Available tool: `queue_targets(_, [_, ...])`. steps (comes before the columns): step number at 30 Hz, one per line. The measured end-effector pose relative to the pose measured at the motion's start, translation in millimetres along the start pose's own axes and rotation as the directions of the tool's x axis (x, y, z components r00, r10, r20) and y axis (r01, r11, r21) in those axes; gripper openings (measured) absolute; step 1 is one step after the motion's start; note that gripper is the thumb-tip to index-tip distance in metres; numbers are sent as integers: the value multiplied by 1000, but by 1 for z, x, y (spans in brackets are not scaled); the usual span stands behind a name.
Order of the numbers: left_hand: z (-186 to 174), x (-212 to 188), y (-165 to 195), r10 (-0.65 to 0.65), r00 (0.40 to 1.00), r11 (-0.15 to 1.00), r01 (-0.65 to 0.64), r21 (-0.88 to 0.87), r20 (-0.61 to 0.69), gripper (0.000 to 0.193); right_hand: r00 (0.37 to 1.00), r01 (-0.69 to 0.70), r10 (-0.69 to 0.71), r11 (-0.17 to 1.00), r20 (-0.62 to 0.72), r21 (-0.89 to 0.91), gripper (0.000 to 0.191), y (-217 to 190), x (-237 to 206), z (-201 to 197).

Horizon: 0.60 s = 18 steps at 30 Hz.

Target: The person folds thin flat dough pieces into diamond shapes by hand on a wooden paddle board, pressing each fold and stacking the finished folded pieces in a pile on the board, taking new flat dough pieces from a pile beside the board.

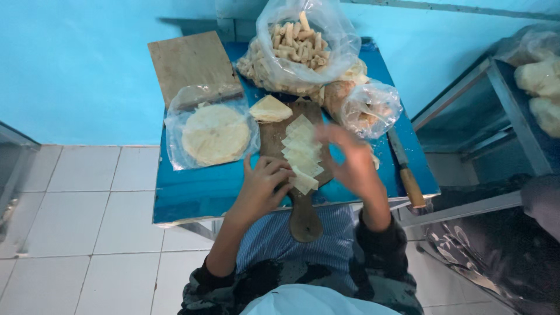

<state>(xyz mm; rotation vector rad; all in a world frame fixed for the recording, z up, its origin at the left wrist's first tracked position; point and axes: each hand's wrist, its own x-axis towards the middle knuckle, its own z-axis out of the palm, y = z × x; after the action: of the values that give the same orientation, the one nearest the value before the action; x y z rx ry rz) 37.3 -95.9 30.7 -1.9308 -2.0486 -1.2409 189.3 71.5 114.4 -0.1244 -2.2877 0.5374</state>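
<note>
Your left hand (pixel 259 186) rests with fingers loosely curled at the near end of the row of thin pastry squares (pixel 302 153) on the wooden paddle board (pixel 303 219), touching the lowest sheet. Your right hand (pixel 350 160) hovers open beside them, blurred. They look light, limp and tearable; lift each by a corner. The knife (pixel 406 172) lies on the blue bench (pixel 192 192).

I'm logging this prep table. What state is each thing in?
Left hand: open, fingers on the lowest wrapper piece.
Right hand: blurred, open above the row.
Wrapper pieces: overlapping row on the paddle board.
Big bag of rolls: open, full.
Round wrappers: stacked on plastic.
Knife: lying flat.
</note>
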Motion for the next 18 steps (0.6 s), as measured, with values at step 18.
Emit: queue_targets(18, [11, -4, 5, -71, 997, 996, 70, -52, -27, 14, 957, -115, 91, 991, 276, 71, 35, 9, -59, 26])
